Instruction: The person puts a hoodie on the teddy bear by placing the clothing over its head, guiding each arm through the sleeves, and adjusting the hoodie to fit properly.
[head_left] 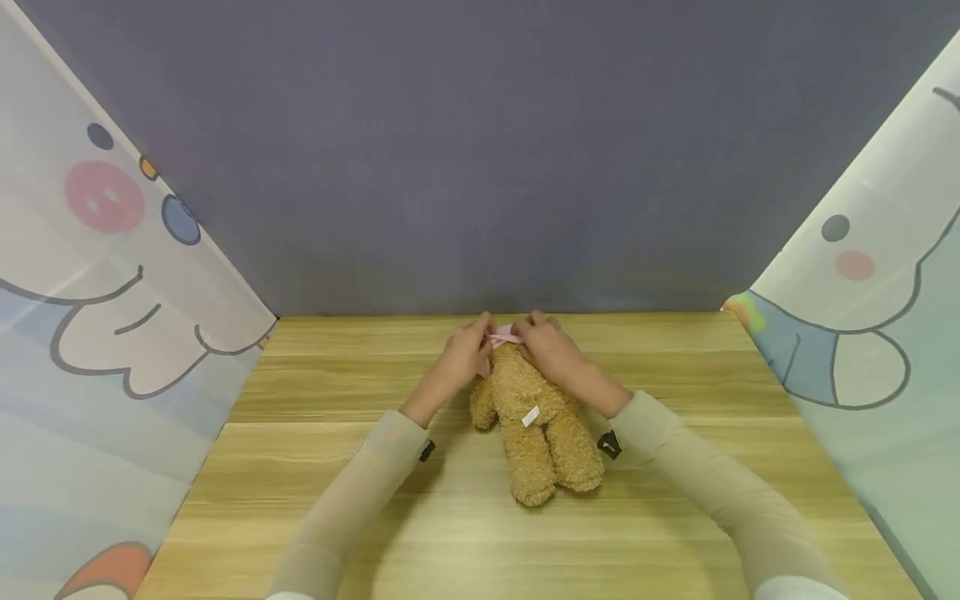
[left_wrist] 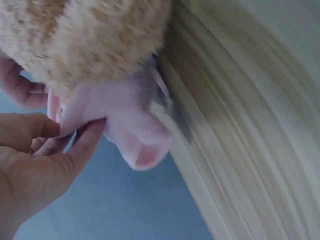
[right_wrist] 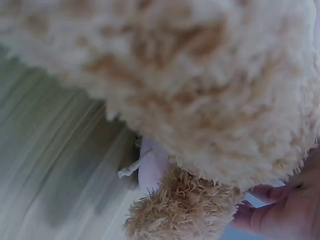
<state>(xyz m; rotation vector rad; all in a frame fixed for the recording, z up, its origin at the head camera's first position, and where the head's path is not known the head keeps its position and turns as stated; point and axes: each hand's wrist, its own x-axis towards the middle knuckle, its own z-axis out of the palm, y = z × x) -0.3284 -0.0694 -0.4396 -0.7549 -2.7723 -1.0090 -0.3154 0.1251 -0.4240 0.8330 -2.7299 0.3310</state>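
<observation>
A curly brown teddy bear (head_left: 525, 392) lies on the table, legs toward me, a small white tag (head_left: 531, 416) on its lower body. A soft pink doll garment (head_left: 504, 336) is bunched at its upper end; in the left wrist view it shows a sleeve-like opening (left_wrist: 147, 156). My left hand (head_left: 463, 358) pinches the garment's edge between thumb and fingers. Opposite it, my right hand (head_left: 551, 350) grips the garment's right side, with its palm over the bear. The bear's head is hidden from the head view. Brown fur (right_wrist: 200, 85) fills much of the right wrist view.
The wood-grain table (head_left: 315, 500) ends at a dark grey panel (head_left: 480, 167) just beyond my hands. Cartoon-printed curtains (head_left: 112, 333) stand at the left and right sides. Black wrist-worn pieces (head_left: 609, 444) show by both sleeves.
</observation>
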